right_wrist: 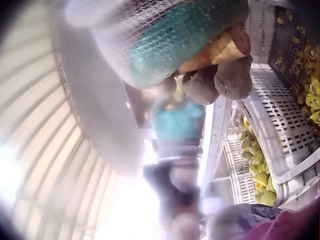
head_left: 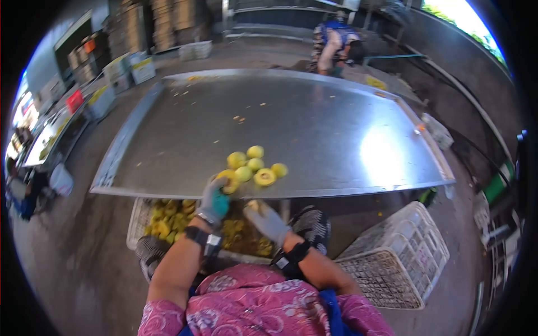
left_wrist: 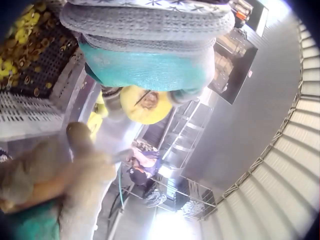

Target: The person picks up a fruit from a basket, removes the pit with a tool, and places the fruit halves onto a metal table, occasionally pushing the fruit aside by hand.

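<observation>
My gloved left hand point(head_left: 213, 201) grips a yellow peach half point(left_wrist: 150, 112) at the table's near edge, its brownish pit hollow facing outward in the left wrist view. Close to its right, my gloved right hand point(head_left: 266, 220) curls its fingers round a wooden tool handle point(right_wrist: 222, 50). The tool's working end is hidden. Just beyond the left hand, several yellow-green peaches point(head_left: 255, 164) sit in a cluster on the metal table point(head_left: 314, 129); one shows a cut face with its pit area.
Below the table edge, a white crate point(head_left: 134, 227) holds peach halves, with pits and scraps in a dark basket point(right_wrist: 282, 47) beside it. A white crate point(head_left: 386, 263) stands tilted at the right. Beyond the table, another person point(head_left: 333, 45) bends down. Small scraps dot the tabletop.
</observation>
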{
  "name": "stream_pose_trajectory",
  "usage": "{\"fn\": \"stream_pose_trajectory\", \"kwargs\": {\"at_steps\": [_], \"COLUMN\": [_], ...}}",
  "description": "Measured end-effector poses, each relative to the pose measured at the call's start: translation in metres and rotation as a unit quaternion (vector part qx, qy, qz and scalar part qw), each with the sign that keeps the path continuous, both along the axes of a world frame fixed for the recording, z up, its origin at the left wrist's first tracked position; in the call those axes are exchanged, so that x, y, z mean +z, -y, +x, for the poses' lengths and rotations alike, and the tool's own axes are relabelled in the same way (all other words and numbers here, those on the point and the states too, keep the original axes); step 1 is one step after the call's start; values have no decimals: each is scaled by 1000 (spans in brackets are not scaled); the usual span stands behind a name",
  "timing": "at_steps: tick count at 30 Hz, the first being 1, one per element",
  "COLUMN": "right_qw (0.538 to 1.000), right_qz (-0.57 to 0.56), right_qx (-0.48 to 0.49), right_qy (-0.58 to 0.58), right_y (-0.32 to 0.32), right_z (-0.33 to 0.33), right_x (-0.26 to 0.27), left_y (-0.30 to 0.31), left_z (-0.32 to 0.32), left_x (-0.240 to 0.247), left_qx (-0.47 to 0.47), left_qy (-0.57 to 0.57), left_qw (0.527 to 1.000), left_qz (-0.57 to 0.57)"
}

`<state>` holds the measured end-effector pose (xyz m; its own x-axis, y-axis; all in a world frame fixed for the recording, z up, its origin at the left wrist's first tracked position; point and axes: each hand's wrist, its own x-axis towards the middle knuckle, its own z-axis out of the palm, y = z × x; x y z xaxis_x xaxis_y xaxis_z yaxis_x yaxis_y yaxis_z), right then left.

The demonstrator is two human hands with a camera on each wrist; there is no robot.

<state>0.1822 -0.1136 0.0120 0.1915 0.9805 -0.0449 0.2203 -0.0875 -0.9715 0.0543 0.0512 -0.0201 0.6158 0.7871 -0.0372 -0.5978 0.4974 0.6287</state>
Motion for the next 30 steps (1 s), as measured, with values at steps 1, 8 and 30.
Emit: {"fn": "stream_pose_trajectory", "kwargs": {"at_steps": [1,8,30], "right_qw": [999,1000,997], "right_qz": [22,-4,63], "right_qx": [-14,14,52], "right_qy": [-36,23,11], "right_y": [-2,-18,-20], "right_z": [-5,-21,-55], "right_x": [2,2,-3], "left_y": [4,40,64], "left_z": [-3,-9,-31], "left_x": [1,26,44], "left_qx": [-22,-9,82], "left_qy": [50,54,-21], "left_qw": [994,993,996], "left_qz": [-93,-108,-1]}}
